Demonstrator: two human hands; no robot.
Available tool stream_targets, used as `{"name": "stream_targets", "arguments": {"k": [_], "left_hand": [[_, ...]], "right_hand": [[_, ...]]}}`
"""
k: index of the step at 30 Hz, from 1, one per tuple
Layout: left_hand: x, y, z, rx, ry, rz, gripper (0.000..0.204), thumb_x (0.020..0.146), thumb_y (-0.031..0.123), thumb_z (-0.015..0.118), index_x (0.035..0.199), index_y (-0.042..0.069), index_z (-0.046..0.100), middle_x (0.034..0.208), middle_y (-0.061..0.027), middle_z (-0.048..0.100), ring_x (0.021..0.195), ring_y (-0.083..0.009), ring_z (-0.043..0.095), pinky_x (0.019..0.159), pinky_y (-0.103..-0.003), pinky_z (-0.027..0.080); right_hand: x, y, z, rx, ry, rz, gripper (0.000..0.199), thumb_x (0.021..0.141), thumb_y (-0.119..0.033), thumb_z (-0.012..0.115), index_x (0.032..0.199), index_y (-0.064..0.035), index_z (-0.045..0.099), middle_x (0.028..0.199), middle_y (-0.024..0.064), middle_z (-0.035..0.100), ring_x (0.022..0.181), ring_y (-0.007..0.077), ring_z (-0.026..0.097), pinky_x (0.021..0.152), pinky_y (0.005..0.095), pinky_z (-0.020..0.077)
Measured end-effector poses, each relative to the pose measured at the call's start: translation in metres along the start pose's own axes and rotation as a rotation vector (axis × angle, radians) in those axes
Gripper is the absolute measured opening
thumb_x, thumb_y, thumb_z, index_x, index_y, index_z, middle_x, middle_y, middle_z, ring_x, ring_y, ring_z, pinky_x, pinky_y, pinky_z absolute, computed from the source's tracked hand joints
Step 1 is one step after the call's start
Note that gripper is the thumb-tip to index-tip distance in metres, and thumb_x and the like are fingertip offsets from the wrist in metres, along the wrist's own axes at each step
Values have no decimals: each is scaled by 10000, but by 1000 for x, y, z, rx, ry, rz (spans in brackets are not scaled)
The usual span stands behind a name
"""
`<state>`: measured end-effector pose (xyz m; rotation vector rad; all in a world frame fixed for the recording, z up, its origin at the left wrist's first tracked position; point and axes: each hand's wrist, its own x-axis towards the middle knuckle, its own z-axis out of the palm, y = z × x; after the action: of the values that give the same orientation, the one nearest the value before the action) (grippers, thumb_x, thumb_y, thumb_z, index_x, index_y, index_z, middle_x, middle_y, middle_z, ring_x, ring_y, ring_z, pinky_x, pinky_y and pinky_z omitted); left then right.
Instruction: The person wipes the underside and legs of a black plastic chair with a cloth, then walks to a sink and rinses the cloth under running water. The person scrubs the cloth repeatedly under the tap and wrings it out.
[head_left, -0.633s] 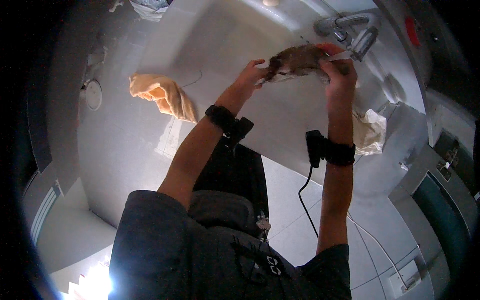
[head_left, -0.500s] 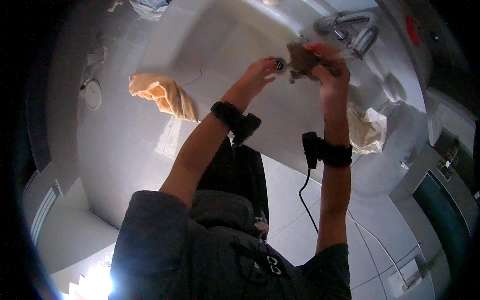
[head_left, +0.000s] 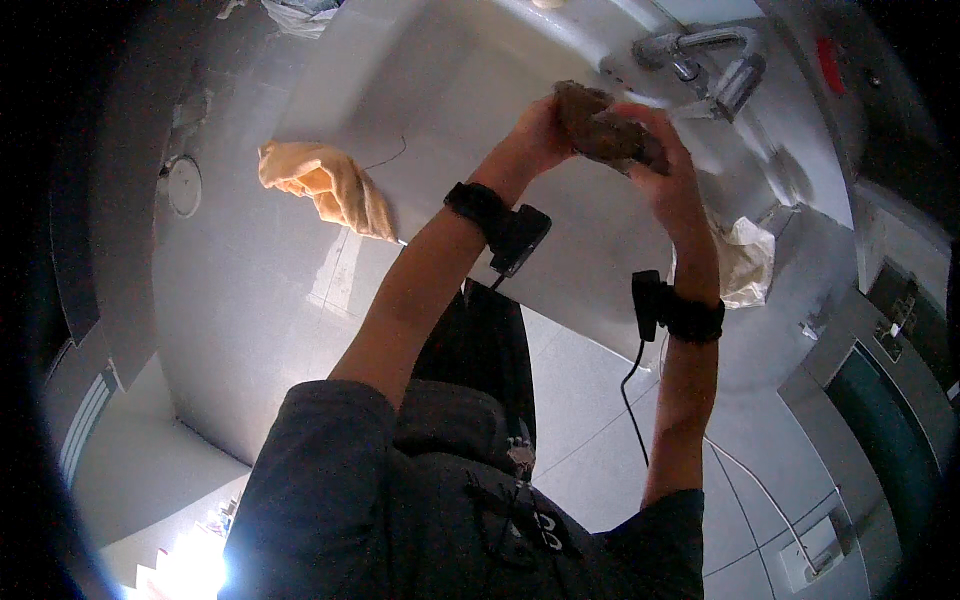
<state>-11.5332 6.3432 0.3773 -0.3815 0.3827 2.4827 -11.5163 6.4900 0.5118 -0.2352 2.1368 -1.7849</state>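
Over the white tub (head_left: pixel 440 120), both my hands grip a crumpled brown wad (head_left: pixel 608 132) that looks like a wet cloth. My left hand (head_left: pixel 540 138) closes on its left end, with the fingertips partly hidden behind it. My right hand (head_left: pixel 668 150) curls round its right end, thumb below and fingers above. The metal tap (head_left: pixel 705 65) stands just beyond my right hand, its spout close to the fingers. The wad hides the drain.
An orange towel (head_left: pixel 330 185) hangs over the tub's near left edge. A pale cloth (head_left: pixel 745 262) lies on the right edge, beside my right forearm. A black cable (head_left: pixel 628 400) hangs from my right wrist strap (head_left: pixel 690 315). A white cord (head_left: pixel 760 490) runs across the tiled floor.
My left hand has moved up and right and now grips the wad, where before it was apart with its fingers loose. The wad is now bunched between both hands.
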Motion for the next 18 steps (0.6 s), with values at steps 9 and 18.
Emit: {"name": "stream_targets", "arguments": {"k": [9,18], "left_hand": [[-10,33,21,940,451,177,457,756,273,685,1135,78,518,965,-42,610,869,-156,573,759,-311,467],[-41,25,7,1681,790,516,553,733,356,712,1176,102,497,902,-61,612,802,-138,581,671,-291,477]], "right_hand": [[-3,-8,-2,-1017,179,-211,489,651,91,548,1103,-91,510,1034,153,529,882,320,507,829,383,412],[18,-16,7,-599,371,-264,370,664,0,623,1018,-97,570,919,79,615,820,265,587,766,331,459]]}}
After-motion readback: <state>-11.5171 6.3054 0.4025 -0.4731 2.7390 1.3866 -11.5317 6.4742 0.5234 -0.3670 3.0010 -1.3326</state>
